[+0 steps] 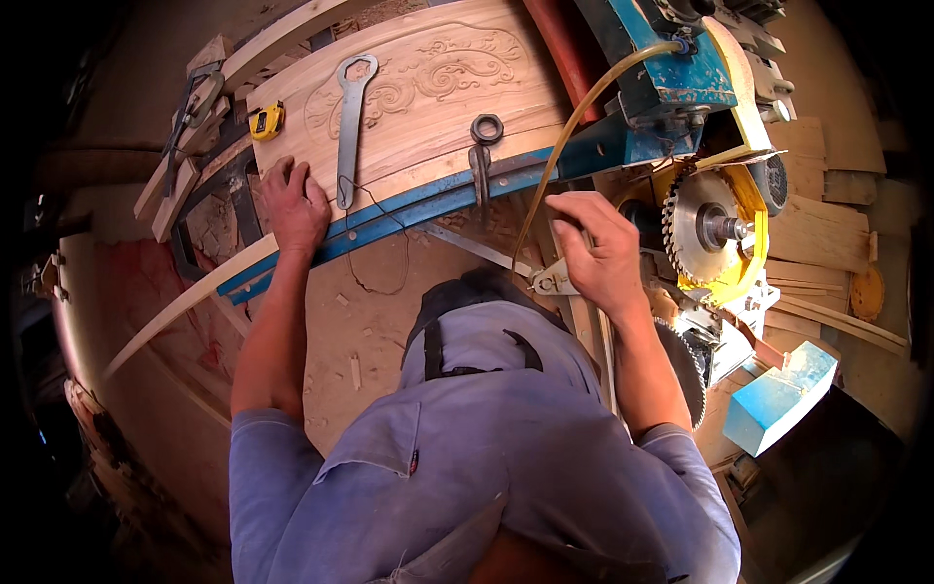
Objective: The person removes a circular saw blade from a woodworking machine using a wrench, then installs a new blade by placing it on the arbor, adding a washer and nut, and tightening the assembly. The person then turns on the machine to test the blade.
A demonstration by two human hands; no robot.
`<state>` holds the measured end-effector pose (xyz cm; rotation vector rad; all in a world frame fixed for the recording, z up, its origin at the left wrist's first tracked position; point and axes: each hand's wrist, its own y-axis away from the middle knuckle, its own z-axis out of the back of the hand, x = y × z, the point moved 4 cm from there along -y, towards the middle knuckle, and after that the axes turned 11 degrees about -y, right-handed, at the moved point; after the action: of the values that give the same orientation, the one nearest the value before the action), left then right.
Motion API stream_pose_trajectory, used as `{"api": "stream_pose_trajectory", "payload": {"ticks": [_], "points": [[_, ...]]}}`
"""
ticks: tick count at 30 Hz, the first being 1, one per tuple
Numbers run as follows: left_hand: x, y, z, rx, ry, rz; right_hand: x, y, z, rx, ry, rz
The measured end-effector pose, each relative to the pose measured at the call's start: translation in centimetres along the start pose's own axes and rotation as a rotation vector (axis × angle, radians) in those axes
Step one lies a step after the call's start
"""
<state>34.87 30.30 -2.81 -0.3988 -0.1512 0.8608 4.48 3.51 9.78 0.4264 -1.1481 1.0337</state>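
My left hand (298, 209) rests at the near left corner of a carved wooden panel (428, 92), fingers slightly bent, with nothing seen in it. Beside it on the panel lie a yellow tape measure (266, 121) and a large flat wrench (352, 131). Farther right, a dark ring-ended wrench (481, 165) hangs over the near edge. My right hand (601, 251) is raised just right of a yellowish hose (553, 161), thumb and forefinger apart, and I see nothing between them. Close below its thumb is a light metal bracket with holes (553, 282).
On the right, a bare toothed saw blade (699, 226) stands in a yellow guard (749, 255), close to my right hand. A second blade (687, 365) is beside my right forearm. A blue metal rail (389, 216) borders the panel. Boards (822, 234) lie at the right.
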Motion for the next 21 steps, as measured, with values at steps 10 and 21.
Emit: {"api": "stream_pose_trajectory", "payload": {"ticks": [10, 21], "points": [[0.2, 0.1, 0.1, -0.043, 0.045, 0.061, -8.4, -11.1, -9.1, 0.192, 0.472, 0.104], [0.6, 0.3, -0.4, -0.051, 0.080, 0.094, -9.7, -11.2, -6.7, -0.034, 0.454, 0.007]]}}
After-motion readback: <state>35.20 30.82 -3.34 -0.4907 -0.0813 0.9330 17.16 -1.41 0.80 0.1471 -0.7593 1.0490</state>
